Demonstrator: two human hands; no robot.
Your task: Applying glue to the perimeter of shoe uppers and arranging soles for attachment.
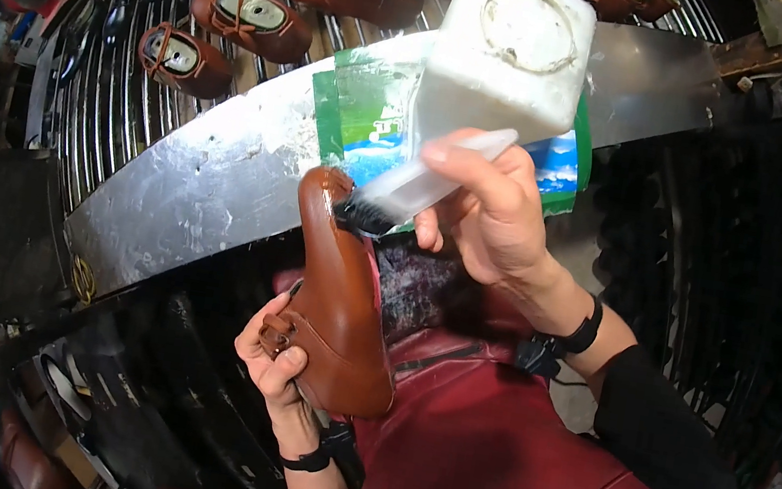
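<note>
A brown leather shoe [342,283] with a small buckle or tied strap is tilted over my lap, its side facing up. My left hand [271,360] is closed around it near the strap. In my right hand [496,215] is a brush with a translucent white handle [417,186]. Its dark bristles [363,215], slightly blurred, touch the shoe's edge at the far end, where the leather has a wet shine. Just beyond the brush stands a white plastic container [508,60] on the bench.
A metal bench [188,184] curves across in front of me, with a green-edged printed sheet [339,105] under the container. Behind it, a rack of metal bars [119,103] holds several brown shoes [253,19]. A dark red apron [483,441] covers my lap.
</note>
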